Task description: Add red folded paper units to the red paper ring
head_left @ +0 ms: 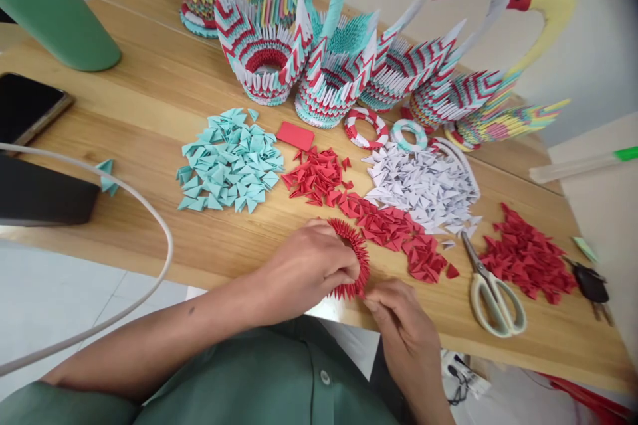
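Observation:
My left hand (312,269) is closed around a spiky ring of folded red paper pieces (363,259) near the table's front edge, thumb and fingers reaching into its middle. At the ring's lower right rim, my right hand (403,319) has its thumb and forefinger pinched on a small red folded paper piece (362,293), mostly covered by the fingertips. Just beyond the ring lies a long pile of red folded pieces (389,226). A pile of light blue pieces (232,163) is farther left, and white pieces (423,182) are heaped behind the red ones.
Several paper swans (333,93) line the back of the wooden table. Two small paper rings (366,139) lie before them. Scissors (493,292), another red pile (526,255) and keys (591,282) are at right. A phone (30,109), green bottle (60,20) and white cable (162,226) are at left.

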Demonstrator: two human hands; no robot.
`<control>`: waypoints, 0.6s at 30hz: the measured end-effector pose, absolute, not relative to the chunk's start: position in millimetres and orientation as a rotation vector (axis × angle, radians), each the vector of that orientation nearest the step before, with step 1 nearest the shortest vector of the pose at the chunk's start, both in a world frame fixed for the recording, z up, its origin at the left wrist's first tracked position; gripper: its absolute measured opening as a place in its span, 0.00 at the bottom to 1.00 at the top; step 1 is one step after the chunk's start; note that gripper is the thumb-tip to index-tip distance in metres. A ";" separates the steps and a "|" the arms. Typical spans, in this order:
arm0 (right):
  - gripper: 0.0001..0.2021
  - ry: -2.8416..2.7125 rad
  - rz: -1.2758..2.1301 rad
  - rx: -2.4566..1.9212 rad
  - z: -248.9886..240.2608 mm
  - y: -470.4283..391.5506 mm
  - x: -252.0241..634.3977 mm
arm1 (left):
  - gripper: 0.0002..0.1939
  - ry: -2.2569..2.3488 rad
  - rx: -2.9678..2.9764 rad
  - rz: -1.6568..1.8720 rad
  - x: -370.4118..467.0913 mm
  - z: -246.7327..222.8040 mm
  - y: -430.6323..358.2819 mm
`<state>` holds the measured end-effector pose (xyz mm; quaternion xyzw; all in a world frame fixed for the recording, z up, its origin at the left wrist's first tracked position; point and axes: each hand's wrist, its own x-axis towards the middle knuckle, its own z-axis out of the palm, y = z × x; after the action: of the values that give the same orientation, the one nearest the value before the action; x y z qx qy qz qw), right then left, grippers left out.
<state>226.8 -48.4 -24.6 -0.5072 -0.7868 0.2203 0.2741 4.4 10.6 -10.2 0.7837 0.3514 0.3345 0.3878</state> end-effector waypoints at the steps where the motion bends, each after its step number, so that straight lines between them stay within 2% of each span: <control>1: 0.06 -2.114 0.596 -1.368 -24.8 -48.2 227.1 | 0.11 0.890 1.996 0.848 4.4 -10.2 10.9; 18: 0.07 -2.070 0.594 -1.394 -22.4 -45.9 223.5 | 0.12 0.910 1.999 0.875 6.4 -9.0 10.0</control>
<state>223.5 -45.9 -22.4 -0.5209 -0.7737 0.2220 0.2842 6.4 10.0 -9.0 0.7825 0.3563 0.3425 0.3788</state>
